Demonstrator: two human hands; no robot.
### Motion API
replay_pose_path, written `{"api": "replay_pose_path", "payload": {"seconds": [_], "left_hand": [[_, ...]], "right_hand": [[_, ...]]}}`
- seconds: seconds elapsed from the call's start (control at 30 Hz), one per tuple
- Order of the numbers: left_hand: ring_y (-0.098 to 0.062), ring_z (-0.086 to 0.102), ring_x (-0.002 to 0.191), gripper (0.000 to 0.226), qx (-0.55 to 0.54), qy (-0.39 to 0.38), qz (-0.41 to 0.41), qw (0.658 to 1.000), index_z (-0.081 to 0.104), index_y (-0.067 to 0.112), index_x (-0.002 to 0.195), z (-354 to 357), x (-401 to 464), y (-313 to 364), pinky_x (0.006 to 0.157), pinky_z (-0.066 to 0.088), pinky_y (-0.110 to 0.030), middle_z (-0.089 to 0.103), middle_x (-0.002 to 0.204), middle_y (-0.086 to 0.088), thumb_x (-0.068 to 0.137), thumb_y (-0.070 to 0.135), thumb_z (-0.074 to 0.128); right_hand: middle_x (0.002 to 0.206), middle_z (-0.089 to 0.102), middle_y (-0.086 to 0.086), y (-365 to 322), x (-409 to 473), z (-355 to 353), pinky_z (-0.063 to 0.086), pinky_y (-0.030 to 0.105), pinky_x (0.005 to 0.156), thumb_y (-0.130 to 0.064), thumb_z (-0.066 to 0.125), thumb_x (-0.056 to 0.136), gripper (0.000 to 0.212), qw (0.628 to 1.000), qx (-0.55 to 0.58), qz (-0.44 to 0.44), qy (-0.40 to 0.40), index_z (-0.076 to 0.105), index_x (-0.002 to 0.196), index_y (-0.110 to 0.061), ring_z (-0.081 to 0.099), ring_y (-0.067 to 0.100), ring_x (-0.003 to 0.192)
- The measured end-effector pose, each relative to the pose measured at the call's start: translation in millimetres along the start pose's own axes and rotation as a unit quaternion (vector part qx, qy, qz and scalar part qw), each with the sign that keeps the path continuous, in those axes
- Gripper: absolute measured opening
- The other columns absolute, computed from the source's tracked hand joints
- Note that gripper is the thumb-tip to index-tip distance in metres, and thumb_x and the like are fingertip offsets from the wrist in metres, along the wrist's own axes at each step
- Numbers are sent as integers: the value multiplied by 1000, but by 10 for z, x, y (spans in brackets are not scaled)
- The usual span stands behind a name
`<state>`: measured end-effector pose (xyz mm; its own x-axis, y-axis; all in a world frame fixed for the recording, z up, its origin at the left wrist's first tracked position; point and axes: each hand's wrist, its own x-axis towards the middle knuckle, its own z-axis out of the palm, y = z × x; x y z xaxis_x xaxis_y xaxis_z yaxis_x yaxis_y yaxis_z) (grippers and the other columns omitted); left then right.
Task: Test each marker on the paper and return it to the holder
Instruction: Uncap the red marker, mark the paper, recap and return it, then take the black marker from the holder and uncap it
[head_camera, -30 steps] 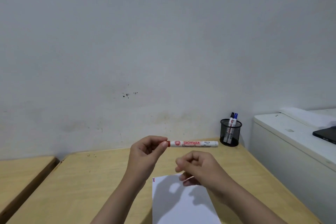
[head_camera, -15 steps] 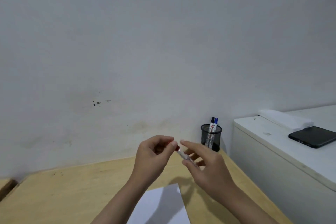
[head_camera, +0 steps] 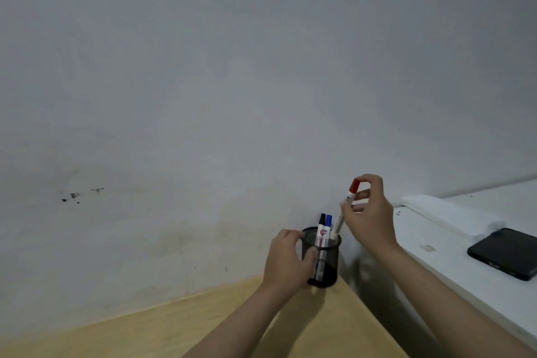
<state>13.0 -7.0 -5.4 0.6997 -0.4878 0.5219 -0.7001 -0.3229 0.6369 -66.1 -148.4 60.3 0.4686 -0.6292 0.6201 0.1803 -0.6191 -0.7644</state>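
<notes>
A black mesh holder (head_camera: 327,264) stands at the far right corner of the wooden desk (head_camera: 203,325), against the wall. My left hand (head_camera: 286,260) grips its left side. A black-capped marker (head_camera: 322,229) and a blue-capped marker (head_camera: 328,222) stand upright in it. My right hand (head_camera: 369,212) pinches a white marker with a red cap (head_camera: 347,203), tilted cap-up, its lower end dipping into the holder's right rim. The paper is out of view.
A white cabinet (head_camera: 453,256) stands right of the desk, a narrow gap between them. On it lie a black phone (head_camera: 505,253) and a white folded cloth (head_camera: 453,215). The grey wall rises directly behind the holder.
The view swung right and up, so the paper dropped out of sight. My right hand took the capped red marker over to the holder; my left hand moved onto the holder's side.
</notes>
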Motion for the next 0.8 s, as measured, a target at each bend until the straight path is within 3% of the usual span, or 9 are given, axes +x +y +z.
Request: {"api": "replay_pose_path", "payload": {"seconds": [0.1, 0.17, 0.27, 0.37, 0.43, 0.53, 0.8], "left_hand": [[-20, 51, 110, 37, 53, -38, 10, 998, 58, 13, 115, 249, 176, -89, 89, 42, -27, 57, 117, -4, 86, 36, 55], [-22, 52, 105, 34, 68, -38, 2, 997, 62, 11, 105, 359, 242, -133, 84, 46, -31, 58, 110, -6, 88, 39, 53], [-22, 55, 95, 34, 47, -12, -11, 999, 66, 9, 90, 464, 280, -192, 76, 47, -31, 59, 99, -6, 86, 40, 56], [-17, 57, 89, 30, 10, 21, -17, 1000, 69, 12, 89, 475, 277, -199, 71, 40, -22, 63, 94, -4, 81, 41, 63], [-16, 59, 89, 31, -10, 38, -22, 999, 69, 13, 93, 460, 271, -188, 73, 43, -22, 65, 95, -3, 79, 40, 67], [-16, 60, 92, 33, -27, 53, -33, 998, 68, 13, 96, 456, 261, -182, 77, 48, -27, 67, 98, -4, 77, 39, 70], [-14, 60, 93, 30, -47, 59, -27, 997, 67, 15, 97, 462, 229, -198, 77, 47, -24, 67, 98, -2, 77, 38, 70]], "right_hand": [[73, 60, 10, 309, 92, 198, 54, 30, 48, 3, 62, 78, 43, 998, -56, 21, -37, 40, 101, -26, 63, 25, 61], [63, 60, 15, 512, 110, 297, 53, 41, 49, 5, 60, 74, 42, 991, -102, 40, -78, 41, 97, -24, 61, 29, 55], [60, 60, 9, 781, 123, 393, 45, 29, 44, 2, 66, 72, 42, 976, -152, 86, -130, 43, 102, -17, 56, 18, 51], [84, 61, 9, 903, 134, 465, 49, 26, 54, -7, 73, 71, 47, 967, -170, 111, -155, 43, 105, -17, 58, 17, 68], [101, 53, 8, 920, 175, 495, 54, 35, 68, -16, 75, 69, 50, 967, -208, 78, -129, 45, 108, -19, 55, 21, 89], [107, 50, 8, 893, 248, 528, 52, 42, 80, -28, 71, 72, 45, 956, -271, -2, -112, 52, 113, -22, 50, 25, 103], [101, 55, 7, 867, 302, 630, 44, 37, 79, -41, 66, 76, 33, 912, -386, -65, -121, 66, 102, -20, 49, 25, 98]]}}
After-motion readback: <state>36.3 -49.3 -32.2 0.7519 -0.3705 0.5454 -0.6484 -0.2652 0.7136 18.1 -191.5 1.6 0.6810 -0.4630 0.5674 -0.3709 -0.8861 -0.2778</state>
